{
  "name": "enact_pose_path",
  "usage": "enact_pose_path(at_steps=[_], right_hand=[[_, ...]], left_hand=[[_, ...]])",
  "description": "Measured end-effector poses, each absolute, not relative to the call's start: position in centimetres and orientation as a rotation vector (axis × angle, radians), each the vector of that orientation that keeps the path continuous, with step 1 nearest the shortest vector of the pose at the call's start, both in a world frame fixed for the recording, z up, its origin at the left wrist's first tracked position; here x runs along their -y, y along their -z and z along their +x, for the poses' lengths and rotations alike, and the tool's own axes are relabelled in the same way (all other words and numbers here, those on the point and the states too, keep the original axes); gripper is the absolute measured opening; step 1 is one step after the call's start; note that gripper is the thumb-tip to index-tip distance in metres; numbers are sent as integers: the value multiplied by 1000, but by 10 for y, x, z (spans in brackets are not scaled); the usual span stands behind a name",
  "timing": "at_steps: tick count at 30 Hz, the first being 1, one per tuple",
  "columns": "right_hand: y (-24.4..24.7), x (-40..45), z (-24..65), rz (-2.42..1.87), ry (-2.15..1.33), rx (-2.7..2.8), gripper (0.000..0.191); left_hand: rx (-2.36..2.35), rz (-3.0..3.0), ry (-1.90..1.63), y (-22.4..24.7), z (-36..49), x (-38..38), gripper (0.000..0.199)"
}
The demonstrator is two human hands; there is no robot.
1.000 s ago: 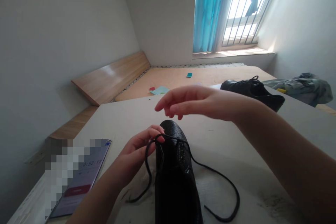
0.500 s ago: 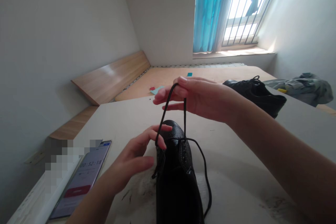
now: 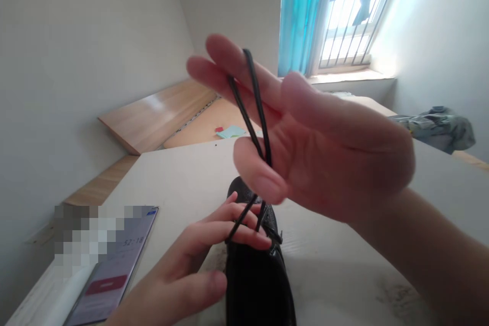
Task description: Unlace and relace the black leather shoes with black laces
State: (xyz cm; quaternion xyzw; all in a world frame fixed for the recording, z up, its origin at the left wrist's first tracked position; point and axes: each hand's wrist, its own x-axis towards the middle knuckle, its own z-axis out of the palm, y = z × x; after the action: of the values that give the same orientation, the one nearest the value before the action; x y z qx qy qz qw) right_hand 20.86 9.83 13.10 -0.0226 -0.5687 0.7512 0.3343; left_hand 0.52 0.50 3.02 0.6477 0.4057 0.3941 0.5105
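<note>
A black leather shoe (image 3: 255,285) stands on the white table with its toe pointing away from me. Its black shoelace (image 3: 263,127) is pulled up in a long loop. My right hand (image 3: 305,142) is raised above the toe, with the loop over its outstretched fingers and a curled finger hooked round the strands. Low at the shoe's left side, my left hand (image 3: 214,244) has its fingers stretched across the lacing and its thumb apart. The lace strands run against these fingers. The toe is partly covered by both hands.
A phone with a timer (image 3: 114,275) lies on the left of the white table (image 3: 183,178). Beyond are a bed with a wooden headboard (image 3: 156,117), small papers (image 3: 231,132) and a heap of clothing (image 3: 443,127). A blue curtain (image 3: 301,15) hangs by the barred window.
My right hand has risen and turned palm towards me, drawing the lace up. My left fingers have moved right over the lacing. The second shoe at the right is now hidden behind my right hand.
</note>
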Motion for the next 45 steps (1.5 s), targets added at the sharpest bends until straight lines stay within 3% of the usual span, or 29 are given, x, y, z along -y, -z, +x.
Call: enact_pose_path(at_steps=[5,8,12,16,23,34,40,45], right_hand=[[-115,-113,205,-366,-1129,2050,14],[-111,-117,203,-454,-740,2550,29],[-115,-115,205,-669,-527,2883,42],[-117,-123,211,-584,-751,2881,39],[-106,-135,204,-295,-1280,2340,42],[-115,-113,205,-108,-1740,1992,33],[-106,-108,194,-45,-2064,1759,37],[-102,-108,186,-216,-1858,1758,38]], left_hand=[[-762,1448,-1170,-28,6,-21,36],[-759,1411,-1276,-27,7,-27,39],[-819,1417,-1274,-26,8,-30,22],[-865,1396,-1207,-26,8,-30,15],[-1026,1609,-1017,-30,9,-27,22],[-981,1533,-1028,-16,5,-25,48],[-916,1513,-992,-23,8,-25,33],[-1093,1587,-1086,-21,18,-29,18]])
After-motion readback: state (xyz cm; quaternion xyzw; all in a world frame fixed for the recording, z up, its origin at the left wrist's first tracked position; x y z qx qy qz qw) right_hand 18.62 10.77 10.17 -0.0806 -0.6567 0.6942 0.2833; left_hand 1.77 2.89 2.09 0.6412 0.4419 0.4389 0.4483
